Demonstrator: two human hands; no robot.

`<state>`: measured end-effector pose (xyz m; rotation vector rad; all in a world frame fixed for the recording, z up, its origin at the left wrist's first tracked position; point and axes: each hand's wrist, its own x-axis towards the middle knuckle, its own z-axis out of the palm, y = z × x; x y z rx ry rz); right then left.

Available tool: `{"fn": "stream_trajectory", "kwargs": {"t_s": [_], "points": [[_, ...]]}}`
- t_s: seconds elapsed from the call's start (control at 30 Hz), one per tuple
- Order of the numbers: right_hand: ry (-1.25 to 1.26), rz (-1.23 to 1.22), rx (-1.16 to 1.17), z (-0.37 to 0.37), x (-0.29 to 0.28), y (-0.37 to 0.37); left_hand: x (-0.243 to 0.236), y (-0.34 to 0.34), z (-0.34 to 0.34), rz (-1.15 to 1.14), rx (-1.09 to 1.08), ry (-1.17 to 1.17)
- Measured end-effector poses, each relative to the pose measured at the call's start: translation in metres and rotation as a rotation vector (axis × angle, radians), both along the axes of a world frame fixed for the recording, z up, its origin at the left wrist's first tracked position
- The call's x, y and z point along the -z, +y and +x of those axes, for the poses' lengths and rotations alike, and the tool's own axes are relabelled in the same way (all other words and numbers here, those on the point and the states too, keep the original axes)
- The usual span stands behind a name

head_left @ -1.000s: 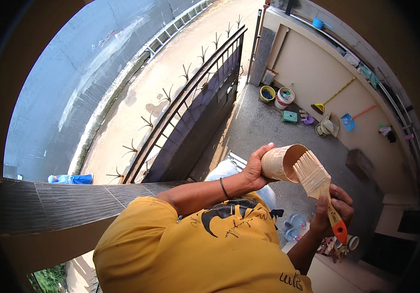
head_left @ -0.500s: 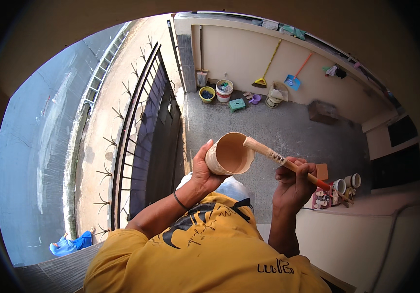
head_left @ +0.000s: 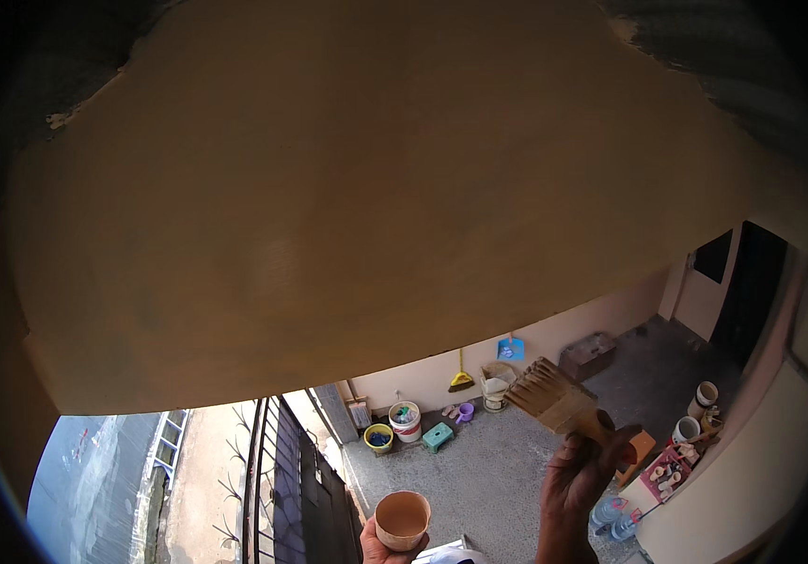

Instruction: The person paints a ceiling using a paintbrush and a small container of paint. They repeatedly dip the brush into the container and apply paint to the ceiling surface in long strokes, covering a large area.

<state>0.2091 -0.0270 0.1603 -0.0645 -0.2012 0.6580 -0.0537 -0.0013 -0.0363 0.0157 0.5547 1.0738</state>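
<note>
Overhead, a broad tan panel (head_left: 376, 216) spans the space in front of the person, its coat ending in ragged lines against dark grey patches (head_left: 747, 89) at left and right. Left hand (head_left: 377, 547): grasps a round cup (head_left: 404, 543), low and near; the interior is tan, and the fill level cannot be judged. Right hand (head_left: 575, 470): clenched around the handle of a flat paintbrush (head_left: 556, 401), raised to the right of the cup and well apart from it. Bristles (head_left: 537, 387) point left and upward, separated into clumps, and appear to touch nothing. For good control, keep the cup upright, grip the brush firmly close to the bristles, and keep the clumps together as one even edge. Below lies a grey floor (head_left: 479, 470). Along the far wall (head_left: 427, 373) stand a yellow tub (head_left: 378, 438), a white-and-red bucket (head_left: 406, 428) and a green stool (head_left: 438, 436). At left is a dark metal gate (head_left: 289, 479); at near right, clear plastic bottles (head_left: 624, 524).
</note>
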Motion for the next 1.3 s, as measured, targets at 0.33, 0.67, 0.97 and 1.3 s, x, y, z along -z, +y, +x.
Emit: {"fn": "stream_trajectory", "kwargs": {"t_s": [0.33,0.67,0.97,1.3], "points": [[-0.903,0.177,1.546,0.048,-0.234,0.049,-0.016,-0.016,-0.003,0.252,-0.117,0.278],[-0.863,0.223,1.811,0.08,-0.331,0.104,-0.015,-0.023,0.009,0.253,-0.163,0.308],[-0.863,0.123,1.875,0.088,-0.356,0.128,-0.011,-0.021,0.012,0.239,-0.152,0.314],[-0.937,0.14,1.831,0.067,-0.334,0.114,-0.006,-0.022,0.004,0.209,-0.154,0.32]]}}
